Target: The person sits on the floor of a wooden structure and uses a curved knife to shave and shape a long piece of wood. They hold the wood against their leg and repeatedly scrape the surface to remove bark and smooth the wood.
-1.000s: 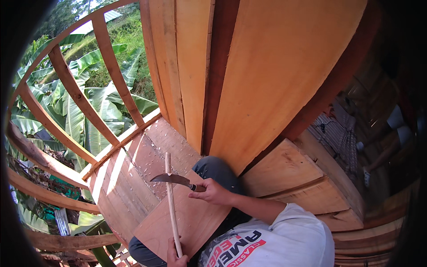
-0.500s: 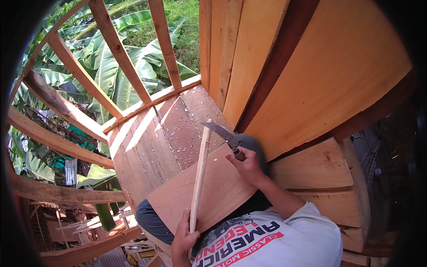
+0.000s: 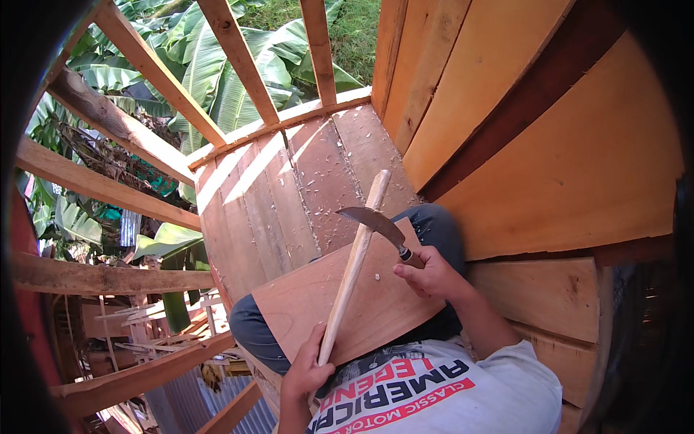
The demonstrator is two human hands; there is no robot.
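Note:
My left hand (image 3: 309,367) grips the lower end of a pale, peeled wooden stick (image 3: 345,282), which slants up and away over my lap. In my right hand (image 3: 428,273) is the handle of a knife (image 3: 376,223) with a curved blade. The blade crosses the stick in its upper part, and I cannot tell whether it touches. Beneath both lies a flat wooden board (image 3: 390,296) across my crossed legs, with a small wood chip on it near the stick.
Shavings lie scattered over the plank floor (image 3: 289,192). Upright wooden bars (image 3: 238,61) form a railing ahead and to the left, with banana leaves (image 3: 217,79) beyond. A wooden plank wall (image 3: 564,159) rises close on the right.
The view has shifted, so the surroundings sit further right. The blade has come down from the stick's tip to a lower place along it, and the right hand has drawn nearer to me.

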